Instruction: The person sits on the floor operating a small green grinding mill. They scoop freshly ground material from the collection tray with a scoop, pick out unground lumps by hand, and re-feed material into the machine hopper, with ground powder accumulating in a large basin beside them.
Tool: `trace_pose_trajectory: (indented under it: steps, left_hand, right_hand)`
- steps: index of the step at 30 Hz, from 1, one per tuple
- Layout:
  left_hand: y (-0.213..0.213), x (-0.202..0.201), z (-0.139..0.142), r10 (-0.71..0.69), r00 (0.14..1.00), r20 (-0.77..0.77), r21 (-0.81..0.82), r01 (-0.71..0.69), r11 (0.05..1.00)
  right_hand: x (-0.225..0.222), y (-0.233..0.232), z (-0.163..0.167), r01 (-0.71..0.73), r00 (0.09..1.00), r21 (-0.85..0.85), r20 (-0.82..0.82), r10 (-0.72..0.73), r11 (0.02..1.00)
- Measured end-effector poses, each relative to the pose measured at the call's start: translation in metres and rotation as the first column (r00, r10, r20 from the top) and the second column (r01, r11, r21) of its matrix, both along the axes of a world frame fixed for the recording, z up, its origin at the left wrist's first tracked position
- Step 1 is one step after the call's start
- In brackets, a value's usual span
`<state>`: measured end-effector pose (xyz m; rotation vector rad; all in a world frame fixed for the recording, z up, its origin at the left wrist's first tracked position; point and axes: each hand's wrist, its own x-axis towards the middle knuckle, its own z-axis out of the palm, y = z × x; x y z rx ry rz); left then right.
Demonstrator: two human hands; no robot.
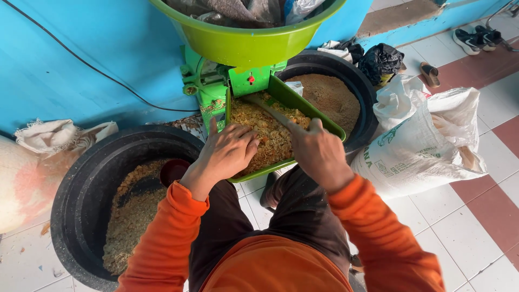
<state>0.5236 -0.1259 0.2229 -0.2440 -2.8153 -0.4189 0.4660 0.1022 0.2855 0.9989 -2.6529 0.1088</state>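
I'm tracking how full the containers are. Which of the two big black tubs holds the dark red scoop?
The big black tub on the left, under the left arm: a dark red scoop sits on its coarse yellowish meal. The far black tub holds only finer brown meal.

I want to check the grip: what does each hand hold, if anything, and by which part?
The right hand holds a stick by its near end. The left hand holds nothing; it rests on the feed in the green tray.

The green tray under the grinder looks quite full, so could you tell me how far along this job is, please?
Done: the black tub behind already holds fine brown meal. In hand: the green tray is heaped with coarse yellowish mix, with the left hand resting on it and the right hand working a stick through it. Left: the black tub at left still holds coarse feed.
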Motion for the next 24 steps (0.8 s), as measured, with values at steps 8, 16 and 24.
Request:
trace_pose_trajectory:
  steps: [8,16,24]
  left_hand:
    - [-0.005,-0.024,0.024,-0.036,0.984,0.174,-0.191,0.069,0.979]
    - [-0.011,-0.088,0.016,0.020,0.897,0.442,-0.255,0.105,0.961]
    - [-0.015,-0.056,0.008,0.046,0.898,0.438,-0.073,-0.016,0.997]
  right_hand:
    - [0.000,0.051,0.050,-0.050,0.991,-0.058,-0.125,0.042,0.997]
    - [0.041,0.096,0.109,0.010,0.996,-0.060,-0.090,-0.015,0.998]
    - [0.017,0.026,0.060,-0.082,0.991,-0.067,-0.112,0.074,0.994]
